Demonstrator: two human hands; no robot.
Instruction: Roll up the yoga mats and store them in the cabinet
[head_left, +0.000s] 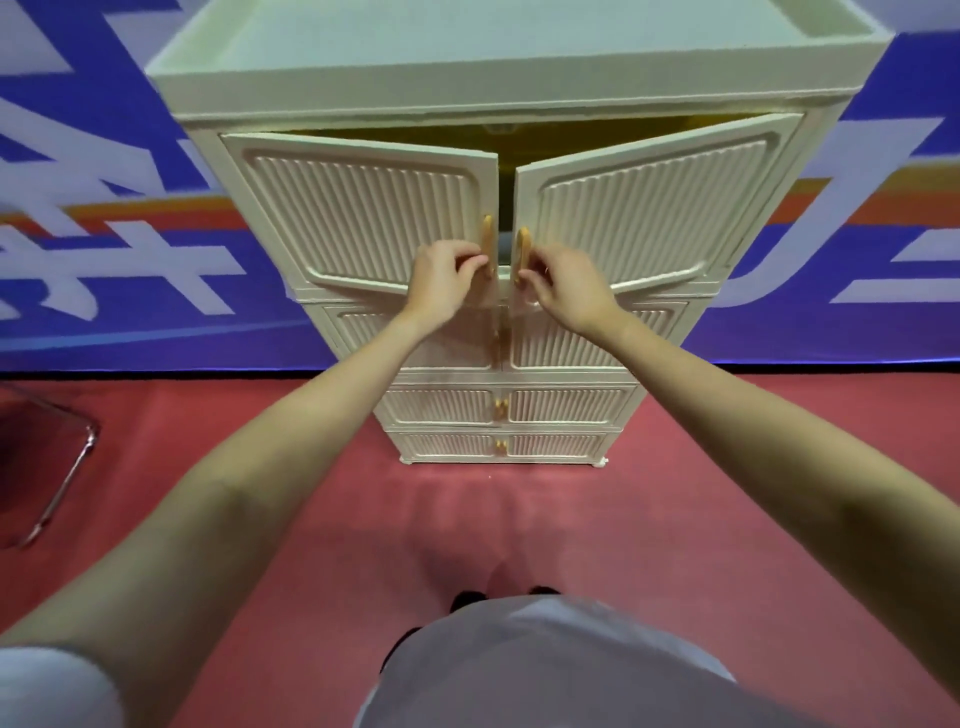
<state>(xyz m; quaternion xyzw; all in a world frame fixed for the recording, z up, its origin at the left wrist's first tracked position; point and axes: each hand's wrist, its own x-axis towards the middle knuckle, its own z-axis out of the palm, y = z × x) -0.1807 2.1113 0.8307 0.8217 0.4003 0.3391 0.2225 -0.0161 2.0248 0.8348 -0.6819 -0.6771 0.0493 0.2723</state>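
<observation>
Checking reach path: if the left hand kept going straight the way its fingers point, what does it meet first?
The left hand grips the left door's handle, fingers pointing right. Going on, it would likely meet the right door's handle and the right hand gripping it; depth unclear.

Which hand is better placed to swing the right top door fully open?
The right hand: it already grips the right door's handle. The left hand holds the left door's handle.
</observation>
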